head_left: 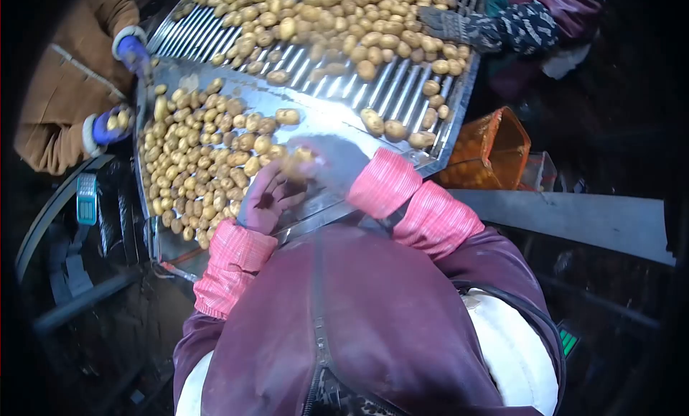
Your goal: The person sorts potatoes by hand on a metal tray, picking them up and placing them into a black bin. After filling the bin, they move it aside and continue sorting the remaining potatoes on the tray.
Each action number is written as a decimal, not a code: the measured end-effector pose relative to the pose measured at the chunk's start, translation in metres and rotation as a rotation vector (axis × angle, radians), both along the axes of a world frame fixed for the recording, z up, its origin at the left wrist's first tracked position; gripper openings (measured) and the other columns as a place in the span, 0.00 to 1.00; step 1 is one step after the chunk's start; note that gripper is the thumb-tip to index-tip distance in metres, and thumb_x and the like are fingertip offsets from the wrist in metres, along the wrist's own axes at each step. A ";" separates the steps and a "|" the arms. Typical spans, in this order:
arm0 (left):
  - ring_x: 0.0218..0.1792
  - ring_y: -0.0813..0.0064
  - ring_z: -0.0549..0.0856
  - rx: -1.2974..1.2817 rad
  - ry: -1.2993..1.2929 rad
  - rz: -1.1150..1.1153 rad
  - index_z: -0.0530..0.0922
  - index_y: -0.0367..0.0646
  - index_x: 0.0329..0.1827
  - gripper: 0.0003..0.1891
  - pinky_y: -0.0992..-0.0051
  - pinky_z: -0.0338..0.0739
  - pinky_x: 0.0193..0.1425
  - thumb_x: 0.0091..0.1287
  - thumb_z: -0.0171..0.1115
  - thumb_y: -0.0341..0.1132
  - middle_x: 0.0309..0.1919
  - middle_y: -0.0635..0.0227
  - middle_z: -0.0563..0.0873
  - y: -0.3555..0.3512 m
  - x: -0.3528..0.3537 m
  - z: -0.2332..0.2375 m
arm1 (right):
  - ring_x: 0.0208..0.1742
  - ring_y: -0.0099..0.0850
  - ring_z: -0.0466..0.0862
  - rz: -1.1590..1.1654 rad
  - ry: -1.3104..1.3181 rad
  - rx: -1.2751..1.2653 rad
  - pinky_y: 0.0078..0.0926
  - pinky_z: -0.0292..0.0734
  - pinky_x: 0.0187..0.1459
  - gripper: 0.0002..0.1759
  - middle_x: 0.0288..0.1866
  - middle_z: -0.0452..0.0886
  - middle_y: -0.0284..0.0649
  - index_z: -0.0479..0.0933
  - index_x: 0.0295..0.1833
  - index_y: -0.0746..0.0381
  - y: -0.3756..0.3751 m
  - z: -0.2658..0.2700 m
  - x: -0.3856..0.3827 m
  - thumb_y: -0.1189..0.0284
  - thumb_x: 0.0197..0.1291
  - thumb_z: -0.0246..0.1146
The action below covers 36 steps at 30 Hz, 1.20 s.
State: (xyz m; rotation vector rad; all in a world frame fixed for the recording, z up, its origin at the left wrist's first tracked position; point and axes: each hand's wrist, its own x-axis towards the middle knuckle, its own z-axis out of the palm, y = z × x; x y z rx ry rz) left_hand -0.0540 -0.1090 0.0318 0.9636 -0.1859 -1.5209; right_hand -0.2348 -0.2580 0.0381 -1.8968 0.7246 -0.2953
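Both of my hands are gloved and held over the front edge of the metal tray [337, 118]. My right hand [331, 161] is blurred, its fingers closed round a potato [301, 157]. Just left of it, my left hand [273, 195] has its fingers curled and apart, with nothing seen in it. Many potatoes [194, 157] lie in the tray to the left of my hands. One potato [287, 116] sits behind my right hand, near the tray's upper edge.
Behind the tray, a grate of metal rollers [402, 89] carries more potatoes. A co-worker's gloved hand [443, 25] touches them. At the left, another person's gloved hand [111, 124] holds potatoes. An orange mesh bag [502, 147] stands right of the grate, near a grey beam [567, 215].
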 end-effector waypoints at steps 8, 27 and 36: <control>0.32 0.70 0.82 0.189 0.020 -0.092 0.78 0.41 0.55 0.16 0.73 0.71 0.25 0.74 0.54 0.42 0.34 0.72 0.80 0.003 0.014 -0.012 | 0.52 0.46 0.82 -0.251 0.885 -0.745 0.42 0.76 0.54 0.15 0.44 0.82 0.46 0.79 0.48 0.56 -0.054 -0.014 -0.148 0.62 0.56 0.65; 0.28 0.70 0.84 0.122 -0.237 -0.220 0.81 0.39 0.50 0.17 0.76 0.79 0.25 0.72 0.57 0.45 0.30 0.67 0.81 0.015 0.008 -0.010 | 0.66 0.42 0.79 -0.055 0.973 -0.369 0.36 0.75 0.66 0.23 0.66 0.79 0.47 0.81 0.61 0.59 -0.087 0.019 -0.025 0.64 0.59 0.64; 0.27 0.71 0.82 0.115 -0.258 -0.226 0.79 0.36 0.52 0.19 0.76 0.77 0.28 0.74 0.52 0.44 0.32 0.67 0.80 0.017 0.008 -0.008 | 0.27 0.22 0.79 -0.308 0.108 0.633 0.22 0.72 0.29 0.16 0.32 0.85 0.37 0.81 0.44 0.62 0.014 0.027 -0.166 0.61 0.58 0.70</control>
